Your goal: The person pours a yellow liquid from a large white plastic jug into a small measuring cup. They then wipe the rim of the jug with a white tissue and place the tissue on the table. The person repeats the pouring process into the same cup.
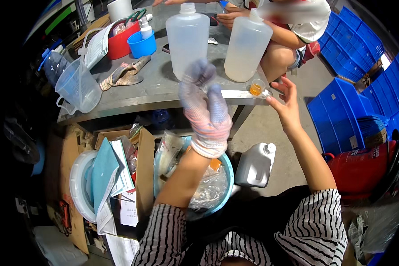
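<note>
My left hand (205, 113), in a pale knitted glove with bluish fingers, is raised before the table edge. Its fingers curl, blurred, with a gap to the thumb and nothing visible held. Behind it stands a large translucent bottle (187, 37), uncapped and partly hidden by the glove. My bare right hand (286, 105) is at the table's right corner, thumb and fingers apart. Close to its fingertips are a small clear cup (256, 88) of amber liquid and a tiny white piece (266, 93). A second translucent bottle (247, 48) stands just behind the cup.
On the grey table (157, 95) are a glove (127, 74), a measuring jug (79, 86), a blue tub (142, 44) and a red container (121, 42). Another person's hand (229, 18) is across it. Below are a filled basin (228, 177), a jerrycan (256, 166) and blue crates (334, 113).
</note>
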`<state>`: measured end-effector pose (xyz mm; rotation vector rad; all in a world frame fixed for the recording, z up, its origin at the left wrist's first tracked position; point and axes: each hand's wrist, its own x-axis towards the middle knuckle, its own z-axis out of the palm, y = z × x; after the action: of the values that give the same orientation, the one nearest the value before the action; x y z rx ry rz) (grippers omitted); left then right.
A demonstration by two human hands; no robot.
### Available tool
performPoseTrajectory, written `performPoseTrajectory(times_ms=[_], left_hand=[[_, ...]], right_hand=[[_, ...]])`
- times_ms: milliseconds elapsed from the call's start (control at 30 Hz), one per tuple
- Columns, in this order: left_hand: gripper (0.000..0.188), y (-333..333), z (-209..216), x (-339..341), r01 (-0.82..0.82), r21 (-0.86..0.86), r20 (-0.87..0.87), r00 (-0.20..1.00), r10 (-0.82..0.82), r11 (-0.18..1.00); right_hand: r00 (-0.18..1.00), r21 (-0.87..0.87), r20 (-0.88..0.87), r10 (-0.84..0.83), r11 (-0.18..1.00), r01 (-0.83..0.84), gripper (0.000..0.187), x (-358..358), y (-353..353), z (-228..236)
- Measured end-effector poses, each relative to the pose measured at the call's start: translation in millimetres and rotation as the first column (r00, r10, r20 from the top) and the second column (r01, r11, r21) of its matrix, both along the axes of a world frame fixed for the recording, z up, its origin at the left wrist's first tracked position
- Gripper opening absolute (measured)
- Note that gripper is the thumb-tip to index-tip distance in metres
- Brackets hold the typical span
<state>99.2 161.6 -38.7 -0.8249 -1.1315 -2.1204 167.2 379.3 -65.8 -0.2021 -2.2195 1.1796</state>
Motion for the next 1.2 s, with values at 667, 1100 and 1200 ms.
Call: performPoseTrajectory(times_ms=[667, 1100, 1200], left_hand=[[0.032, -128, 63, -80, -0.311, 0.428, 0.077, 0.948, 0.309, 0.848], [0.037, -135, 50, -86, -0.317, 0.462, 0.203, 0.947, 0.249, 0.828], [0.038, -141, 47, -93, -0.351, 0.479, 0.187, 0.936, 0.298, 0.805]], right_hand=[[0.974, 0.124, -0.183, 0.131, 0.986, -0.109, 0.069, -27, -75, 41], [0.919, 0.149, -0.233, 0.317, 0.946, -0.288, 0.076, -116, -144, 180], [0.946, 0.232, -0.193, 0.26, 0.949, -0.213, 0.077, -131, -149, 190]])
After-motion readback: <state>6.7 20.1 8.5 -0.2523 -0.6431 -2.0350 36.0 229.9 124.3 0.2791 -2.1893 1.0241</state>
